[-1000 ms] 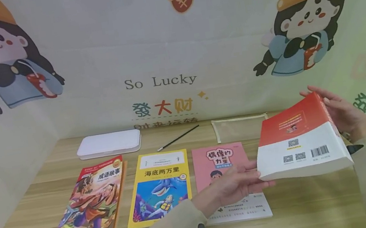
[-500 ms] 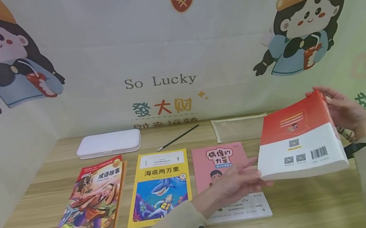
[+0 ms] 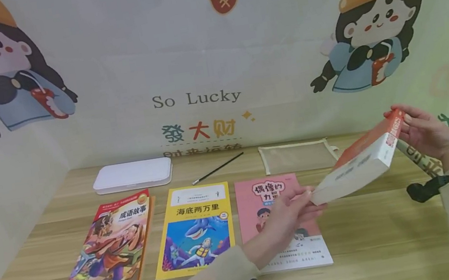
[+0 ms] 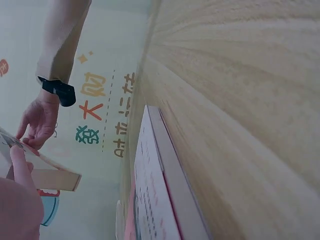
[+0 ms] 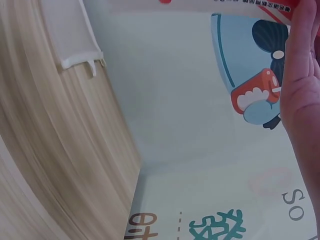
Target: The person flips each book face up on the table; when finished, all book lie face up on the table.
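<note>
A thick red-and-white paperback book [image 3: 355,170] is held tilted above the right side of the table, spine toward the right. My left hand [image 3: 284,222] pinches its lower left corner; the thumb [image 4: 21,165] lies on the cover in the left wrist view. At the upper right, by the spine, my right hand [image 3: 430,132] grips the book. The right wrist view catches only a strip of the book [image 5: 200,5] along its top, beside the right hand [image 5: 302,85]. Under my left hand and forearm lies a pink book [image 3: 249,213], partly hidden.
A yellow book [image 3: 196,241] and a book with a colourful illustrated cover [image 3: 110,249] lie left of the pink one. Along the back of the wooden table [image 3: 379,242] are a white case [image 3: 132,174], a black pencil [image 3: 217,168] and a mesh pouch [image 3: 296,156]. Printed cloth [image 3: 190,58] hangs behind.
Both hands have tilted the book from showing its back cover broadly to a steeper, edge-on slant, its spine now in sight. Its near right end has risen, and the pouch shows more fully.
</note>
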{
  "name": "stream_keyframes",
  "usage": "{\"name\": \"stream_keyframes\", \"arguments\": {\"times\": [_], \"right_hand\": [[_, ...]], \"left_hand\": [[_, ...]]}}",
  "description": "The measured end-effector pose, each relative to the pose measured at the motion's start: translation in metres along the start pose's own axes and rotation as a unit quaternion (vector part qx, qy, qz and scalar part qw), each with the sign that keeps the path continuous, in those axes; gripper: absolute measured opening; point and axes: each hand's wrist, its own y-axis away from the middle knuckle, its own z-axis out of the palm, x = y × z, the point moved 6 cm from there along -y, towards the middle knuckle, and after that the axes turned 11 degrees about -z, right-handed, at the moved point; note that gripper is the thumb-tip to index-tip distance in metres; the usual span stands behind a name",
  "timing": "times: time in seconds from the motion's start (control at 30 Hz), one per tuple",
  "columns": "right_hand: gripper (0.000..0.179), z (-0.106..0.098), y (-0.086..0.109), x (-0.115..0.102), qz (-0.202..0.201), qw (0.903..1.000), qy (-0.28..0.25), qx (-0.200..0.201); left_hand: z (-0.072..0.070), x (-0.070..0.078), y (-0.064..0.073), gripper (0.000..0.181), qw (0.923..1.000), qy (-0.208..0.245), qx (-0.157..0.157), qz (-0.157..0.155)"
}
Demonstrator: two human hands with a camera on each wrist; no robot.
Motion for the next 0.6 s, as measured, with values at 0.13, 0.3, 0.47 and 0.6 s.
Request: {"name": "stream_keyframes", "arguments": {"times": [0.13,0.3,0.47,0.6], "right_hand": [[0.036,-0.002,0.000,0.000,0.009,0.9998,0.012,0.016],[0.038,-0.004,0.002,0.002,0.025,0.9982,0.030,0.045],[0.038,-0.006,0.006,0.003,0.037,0.9954,0.024,0.085],[0.037,-0.008,0.008,0.004,0.042,0.9915,0.049,0.113]], "left_hand": [[0.002,-0.001,0.001,0.028,0.9975,-0.068,0.016,0.013],[-0.002,0.001,0.002,0.032,0.9814,-0.170,0.082,0.033],[-0.005,0.009,0.001,0.029,0.9644,-0.224,0.126,0.062],[-0.007,0.014,0.000,0.023,0.9563,-0.247,0.131,0.086]]}}
